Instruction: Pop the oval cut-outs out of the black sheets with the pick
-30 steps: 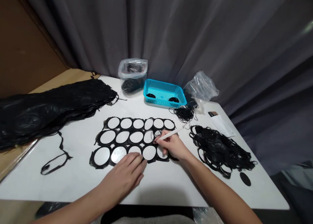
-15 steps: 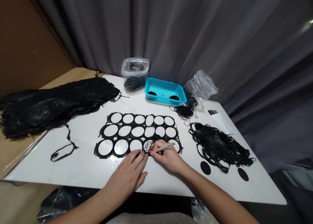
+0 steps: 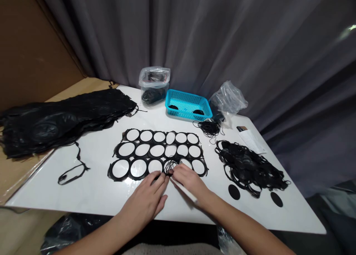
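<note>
A black sheet with rows of round holes (image 3: 129, 159) lies flat on the white table (image 3: 94, 195). My left hand (image 3: 151, 190) rests flat, its fingertips on the sheet's lower edge. Beside it, my right hand (image 3: 190, 179) is closed on a slim white pointed tool (image 3: 185, 190), which slants down toward my body; its exact kind I cannot make out. A loose bunch of thin black rings (image 3: 170, 165) lies by the right fingertips, over a hole in the front row. The fingertips partly hide it.
Behind stand a blue basket (image 3: 189, 115) holding black rings, a lined plastic tub (image 3: 154, 86) and a clear bag (image 3: 229, 99). A black ring pile (image 3: 209, 128) lies before the basket. Black scrap (image 3: 250, 166) and discs (image 3: 234, 192) are right; stacked black sheets (image 3: 63, 114) are left.
The white tool has swung from pointing right to slanting down toward my body as my right hand turned. My left hand stays in place.
</note>
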`<state>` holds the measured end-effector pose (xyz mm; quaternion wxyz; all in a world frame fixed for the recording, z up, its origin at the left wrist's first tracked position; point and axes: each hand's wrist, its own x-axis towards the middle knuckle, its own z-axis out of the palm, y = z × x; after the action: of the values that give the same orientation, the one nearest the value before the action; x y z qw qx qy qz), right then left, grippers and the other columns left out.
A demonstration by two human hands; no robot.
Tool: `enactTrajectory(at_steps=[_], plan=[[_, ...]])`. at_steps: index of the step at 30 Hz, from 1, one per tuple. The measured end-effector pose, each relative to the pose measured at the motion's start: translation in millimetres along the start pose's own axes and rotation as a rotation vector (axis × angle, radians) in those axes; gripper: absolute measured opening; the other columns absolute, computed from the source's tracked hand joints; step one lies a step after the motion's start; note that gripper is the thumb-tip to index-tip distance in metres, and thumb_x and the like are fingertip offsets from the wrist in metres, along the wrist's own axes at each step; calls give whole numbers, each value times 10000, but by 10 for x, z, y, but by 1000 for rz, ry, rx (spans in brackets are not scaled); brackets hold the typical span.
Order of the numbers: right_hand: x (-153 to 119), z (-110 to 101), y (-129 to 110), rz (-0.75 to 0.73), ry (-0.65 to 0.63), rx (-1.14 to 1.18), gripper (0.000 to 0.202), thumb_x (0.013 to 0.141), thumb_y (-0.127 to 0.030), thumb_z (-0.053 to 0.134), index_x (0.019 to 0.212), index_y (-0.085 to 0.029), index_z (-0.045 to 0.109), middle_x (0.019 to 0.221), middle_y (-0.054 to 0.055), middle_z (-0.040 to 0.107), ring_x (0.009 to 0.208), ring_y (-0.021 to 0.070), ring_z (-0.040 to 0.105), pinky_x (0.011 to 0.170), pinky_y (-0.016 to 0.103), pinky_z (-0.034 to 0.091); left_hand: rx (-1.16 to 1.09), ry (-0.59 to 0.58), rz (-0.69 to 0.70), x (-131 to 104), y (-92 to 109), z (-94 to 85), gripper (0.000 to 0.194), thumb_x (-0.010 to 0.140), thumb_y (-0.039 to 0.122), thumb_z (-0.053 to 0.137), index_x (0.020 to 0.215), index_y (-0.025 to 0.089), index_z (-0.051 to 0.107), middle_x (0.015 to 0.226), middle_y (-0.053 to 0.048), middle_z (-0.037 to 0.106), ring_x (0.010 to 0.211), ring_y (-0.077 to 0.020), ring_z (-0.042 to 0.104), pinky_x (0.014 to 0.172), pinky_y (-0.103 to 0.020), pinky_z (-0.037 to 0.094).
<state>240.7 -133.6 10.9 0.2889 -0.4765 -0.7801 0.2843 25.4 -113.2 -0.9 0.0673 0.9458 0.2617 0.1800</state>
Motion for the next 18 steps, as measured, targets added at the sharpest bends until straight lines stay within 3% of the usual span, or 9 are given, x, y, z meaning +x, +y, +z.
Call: enactTrajectory(at_steps=[2, 4, 6, 7, 10, 13, 16, 18], plan=[[-3, 1, 36, -53, -23, -33, 159, 997, -218, 478, 942, -237, 626, 1118, 113, 681, 1053, 284, 564, 912, 453, 458, -28, 11, -9, 8, -4, -12, 388, 968, 220, 509, 1344, 128, 536, 1245, -118, 648, 1214, -314, 553, 1021, -459, 461], [78, -111, 106, -51, 59, -46, 144, 983, -219, 494, 974, -252, 633, 1144, 104, 685, 1068, 291, 582, 936, 465, 461, -46, 18, -19, 12, -6, -21, 386, 963, 200, 498, 1342, 141, 539, 1237, -114, 652, 1224, -305, 551, 1017, -450, 471], [224, -354, 225, 35, 287, -75, 130, 970, -244, 505, 935, -262, 629, 1075, 95, 690, 1038, 290, 600, 938, 459, 465, -43, 14, -21, 6, -5, -23, 394, 953, 178, 488, 1341, 138, 541, 1239, -116, 653, 1226, -305, 548, 1009, -445, 484], [306, -507, 299, 123, 462, -106, 142, 964, -268, 510, 871, -265, 618, 1009, 89, 689, 996, 285, 608, 924, 451, 469, -37, 12, -20, -2, -4, -22, 399, 948, 172, 488, 1341, 133, 541, 1244, -116, 652, 1227, -307, 547, 1005, -443, 490], [503, -932, 509, 300, 710, -117, 219, 927, -331, 541, 727, -241, 530, 850, 69, 651, 873, 257, 596, 815, 407, 472, -38, 21, -16, -32, -5, -38, 416, 942, 174, 504, 1356, 138, 536, 1279, -112, 643, 1229, -310, 544, 1007, -447, 498], [570, -1065, 564, 453, 568, 228, 304, 799, -406, 701, 667, -221, 499, 758, 33, 646, 654, 176, 554, 579, 304, 435, -141, 6, -42, -8, -33, -128, 401, 931, 182, 535, 1330, 186, 563, 1254, -97, 643, 1202, -296, 559, 993, -441, 511], [555, -911, 407, 548, 294, 718, 395, 678, -427, 829, 682, -204, 502, 811, 54, 692, 585, 131, 536, 440, 234, 345, -354, 0, -144, 150, -113, -290, 356, 952, 197, 531, 1303, 241, 571, 1229, -78, 617, 1142, -244, 588, 953, -387, 536], [539, -774, 233, 569, 198, 911, 438, 634, -405, 875, 683, -196, 493, 796, 45, 692, 561, 101, 520, 399, 195, 302, -510, 51, -241, 330, -198, -390, 394, 979, 232, 521, 1372, 265, 504, 1317, -80, 567, 1211, -228, 562, 1011, -386, 512]])
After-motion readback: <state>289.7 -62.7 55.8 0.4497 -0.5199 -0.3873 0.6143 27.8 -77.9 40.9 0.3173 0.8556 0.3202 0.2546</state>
